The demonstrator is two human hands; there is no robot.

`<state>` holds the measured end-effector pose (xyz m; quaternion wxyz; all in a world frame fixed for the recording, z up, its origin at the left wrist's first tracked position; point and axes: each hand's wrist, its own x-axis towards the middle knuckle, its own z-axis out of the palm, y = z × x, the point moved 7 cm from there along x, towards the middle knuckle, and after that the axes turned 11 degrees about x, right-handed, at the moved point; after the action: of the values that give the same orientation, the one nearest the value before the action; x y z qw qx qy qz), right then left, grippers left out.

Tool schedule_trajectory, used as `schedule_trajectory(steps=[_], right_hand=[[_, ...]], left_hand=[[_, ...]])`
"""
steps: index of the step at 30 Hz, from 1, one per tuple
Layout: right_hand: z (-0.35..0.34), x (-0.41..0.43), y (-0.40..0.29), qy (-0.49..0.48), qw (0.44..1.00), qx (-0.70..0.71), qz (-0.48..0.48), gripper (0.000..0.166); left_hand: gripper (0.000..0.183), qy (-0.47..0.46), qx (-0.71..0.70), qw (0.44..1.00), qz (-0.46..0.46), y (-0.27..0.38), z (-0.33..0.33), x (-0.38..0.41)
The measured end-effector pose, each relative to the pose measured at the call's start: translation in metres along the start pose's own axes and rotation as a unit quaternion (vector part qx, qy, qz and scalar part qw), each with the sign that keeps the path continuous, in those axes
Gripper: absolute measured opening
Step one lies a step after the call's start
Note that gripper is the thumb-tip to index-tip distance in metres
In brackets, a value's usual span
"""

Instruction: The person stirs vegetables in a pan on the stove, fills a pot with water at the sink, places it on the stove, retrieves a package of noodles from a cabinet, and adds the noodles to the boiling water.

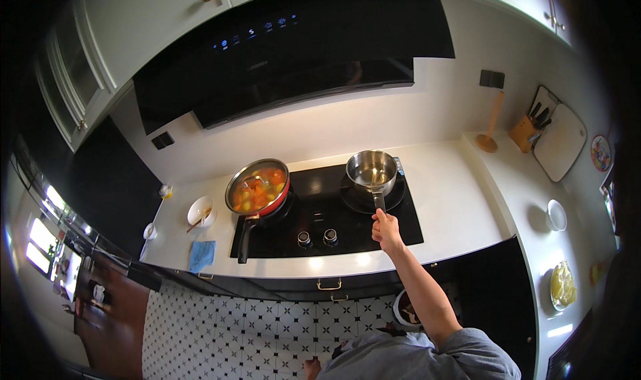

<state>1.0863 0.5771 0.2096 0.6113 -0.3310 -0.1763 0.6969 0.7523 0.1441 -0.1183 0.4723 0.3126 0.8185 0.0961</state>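
My right hand (385, 228) grips the handle of a stainless steel saucepan (371, 171). The saucepan is at the right burner of a black glass cooktop (320, 214). Whether its shiny inside holds liquid, I cannot tell. Over the left burner is a red frying pan (275, 209) under a glass lid (257, 185); orange and yellow pieces of food show through. Its black handle (244, 241) points toward me. My left hand (311, 368) hangs low beside my body at the bottom edge, well away from the counter, and is too small and blurred to read.
Left of the cooktop lie a white bowl with a utensil (200, 211) and a blue cloth (202, 256). A black range hood (295, 54) overhangs the back. Rightward stand a wooden paper towel holder (490, 134), a knife block (524, 133) and a plate of yellowish food (564, 286). A bin (404, 311) is below.
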Motion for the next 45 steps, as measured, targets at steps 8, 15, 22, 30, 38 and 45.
schedule_trajectory(steps=[8, 15, 22, 30, 38, 45], right_hand=[[-0.006, 0.010, 0.005, -0.046, 0.999, 0.001, -0.008, 0.035], [-0.055, -0.049, 0.039, -0.009, 0.998, 0.056, -0.016, 0.054], [-0.179, -0.130, 0.148, -0.016, 0.954, -0.262, 0.142, 0.033], [-0.366, -0.172, 0.183, -0.073, 0.635, -0.705, 0.307, 0.029], [-0.370, -0.182, 0.217, -0.361, 0.441, -0.817, 0.085, 0.024], [-0.356, -0.160, 0.217, -0.233, 0.543, -0.785, 0.186, 0.026]], left_hand=[[0.021, 0.059, -0.005, 0.997, -0.047, -0.016, -0.003, -0.017], [0.030, 0.135, -0.093, 0.981, -0.107, 0.000, -0.023, -0.050], [0.033, 0.034, -0.023, 0.997, -0.068, -0.013, -0.007, -0.040], [0.027, 0.078, -0.080, 0.993, -0.047, 0.011, 0.003, -0.027], [0.028, 0.021, 0.004, 0.999, -0.024, 0.011, 0.012, -0.014], [0.037, 0.051, -0.009, 0.997, -0.054, 0.017, 0.005, -0.027]])
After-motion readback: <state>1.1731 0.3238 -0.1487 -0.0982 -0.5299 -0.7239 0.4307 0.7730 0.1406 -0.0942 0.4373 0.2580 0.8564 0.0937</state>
